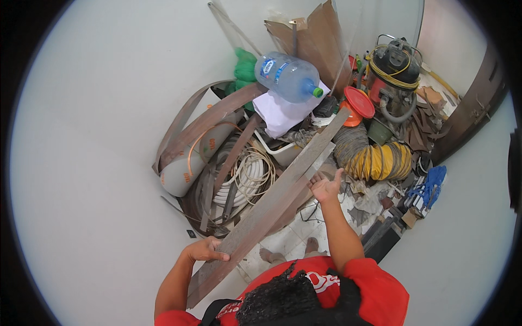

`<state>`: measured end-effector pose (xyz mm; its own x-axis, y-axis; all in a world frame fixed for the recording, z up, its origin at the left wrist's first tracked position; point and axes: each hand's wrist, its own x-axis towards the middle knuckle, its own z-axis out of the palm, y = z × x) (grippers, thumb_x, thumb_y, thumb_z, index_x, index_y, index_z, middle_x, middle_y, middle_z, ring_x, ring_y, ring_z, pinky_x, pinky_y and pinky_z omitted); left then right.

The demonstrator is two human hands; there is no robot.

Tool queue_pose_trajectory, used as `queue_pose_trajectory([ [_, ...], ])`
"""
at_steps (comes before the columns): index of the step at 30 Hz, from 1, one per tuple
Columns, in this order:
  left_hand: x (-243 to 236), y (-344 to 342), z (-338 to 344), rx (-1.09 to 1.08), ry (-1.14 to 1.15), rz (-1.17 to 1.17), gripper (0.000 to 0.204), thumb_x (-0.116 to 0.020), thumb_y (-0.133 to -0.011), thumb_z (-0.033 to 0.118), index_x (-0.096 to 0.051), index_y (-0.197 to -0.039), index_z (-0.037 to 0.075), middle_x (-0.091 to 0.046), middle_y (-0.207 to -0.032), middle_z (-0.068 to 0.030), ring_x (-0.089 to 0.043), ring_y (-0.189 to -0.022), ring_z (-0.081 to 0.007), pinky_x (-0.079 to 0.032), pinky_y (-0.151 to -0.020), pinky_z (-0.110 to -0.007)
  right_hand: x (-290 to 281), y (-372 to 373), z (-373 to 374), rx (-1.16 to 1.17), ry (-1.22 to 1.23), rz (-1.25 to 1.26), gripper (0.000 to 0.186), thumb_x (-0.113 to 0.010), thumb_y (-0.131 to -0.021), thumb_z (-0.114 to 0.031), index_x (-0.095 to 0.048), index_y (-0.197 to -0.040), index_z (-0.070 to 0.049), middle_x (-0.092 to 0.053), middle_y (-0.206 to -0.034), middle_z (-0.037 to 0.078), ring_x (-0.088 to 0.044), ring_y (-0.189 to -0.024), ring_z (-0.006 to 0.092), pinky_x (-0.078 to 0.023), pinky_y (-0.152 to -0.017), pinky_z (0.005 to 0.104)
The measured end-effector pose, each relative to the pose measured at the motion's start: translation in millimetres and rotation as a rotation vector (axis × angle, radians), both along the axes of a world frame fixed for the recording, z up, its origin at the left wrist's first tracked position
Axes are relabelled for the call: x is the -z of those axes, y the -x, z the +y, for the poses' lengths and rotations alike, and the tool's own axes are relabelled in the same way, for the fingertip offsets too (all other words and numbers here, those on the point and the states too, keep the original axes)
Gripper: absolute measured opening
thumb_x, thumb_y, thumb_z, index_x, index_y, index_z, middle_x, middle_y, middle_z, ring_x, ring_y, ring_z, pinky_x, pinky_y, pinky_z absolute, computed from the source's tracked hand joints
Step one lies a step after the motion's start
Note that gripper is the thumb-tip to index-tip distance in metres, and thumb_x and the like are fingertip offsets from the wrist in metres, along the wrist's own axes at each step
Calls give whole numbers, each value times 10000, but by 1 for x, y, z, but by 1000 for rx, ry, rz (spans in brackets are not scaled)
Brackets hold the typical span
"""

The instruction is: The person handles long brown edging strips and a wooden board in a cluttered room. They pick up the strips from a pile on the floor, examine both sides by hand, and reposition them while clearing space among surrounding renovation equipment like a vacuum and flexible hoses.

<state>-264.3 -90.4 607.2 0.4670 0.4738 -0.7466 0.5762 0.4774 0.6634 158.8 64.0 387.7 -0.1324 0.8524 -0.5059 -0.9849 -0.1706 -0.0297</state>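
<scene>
The board (274,201) lay on a diagonal in front of the person, its long axis running from the lower left, beside the left forearm, to the upper right, short of the red bucket (353,116). The left hand (205,250) was the nearer: it was clamped on the near part, thumb over the upper face, the other fingers partly hidden at the edge. The right hand (325,189) was turned palm up, fingers spread and empty, just to the right of the board; the board lay to the left of those fingertips. Whether they touched the pieces beneath could not be told.

The board's face was flat, grey-brown and scuffed. Its far end stood over clutter; contact there could not be confirmed. Left of it were a hose coil (251,176) and a grey roll (179,176); beyond, a bottle (293,77); right, a yellow duct (380,161) and a vacuum (394,65). Pale floor tiles (285,239) showed near the feet.
</scene>
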Motion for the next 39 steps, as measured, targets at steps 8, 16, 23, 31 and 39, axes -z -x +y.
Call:
queue_pose_trajectory([
  [8, -8, -1, -22, -118, -52, -23, 457, -822, -833, 236, -683, -1162, -50, -692, -1053, 2, -604, -965, -114, -461, -897, -268, 43, 49, -31, -179, 373, -210, 1184, -540, -785, -831, -112, -1576, -61, -330, -1523, 232, -369, -1377, 401, -332, -1103, 559],
  [16, -11, 1, -25, -27, 58, 107, 468, -806, -849, 240, -662, -1204, -28, -683, -1074, 1, -588, -964, -107, -458, -881, -267, 11, 68, 15, -192, 109, 37, 1203, -443, -793, -872, -48, -1594, -66, -177, -1617, 240, -182, -1483, 452, -139, -1170, 637],
  [23, 1, 5, -37, -168, -78, -134, 485, -793, -863, 220, -637, -1250, -27, -676, -1121, -2, -579, -991, -109, -446, -924, -268, -23, 100, -40, -471, 263, 65, 1208, -362, -774, -920, -152, -1577, -41, -231, -1602, 241, -214, -1478, 417, -145, -1172, 621],
  [31, 35, 15, -57, -224, -39, -56, 484, -797, -858, 241, -650, -1198, -71, -688, -1107, -43, -609, -1001, -122, -467, -912, -279, -56, 71, 6, -60, -13, 83, 1228, -461, -749, -909, -275, -1499, 46, -369, -1522, 218, -344, -1396, 401, -224, -1175, 540],
  [39, 66, 32, -75, -44, 114, -31, 733, -745, -897, 389, -479, -1413, -59, -604, -1326, -90, -531, -1210, -168, -373, -1065, -294, -114, 58, 6, 68, -376, -255, 742, -662, -903, -513, -424, -1405, -22, -558, -1331, 136, -563, -1195, 322, -451, -1027, 488],
])
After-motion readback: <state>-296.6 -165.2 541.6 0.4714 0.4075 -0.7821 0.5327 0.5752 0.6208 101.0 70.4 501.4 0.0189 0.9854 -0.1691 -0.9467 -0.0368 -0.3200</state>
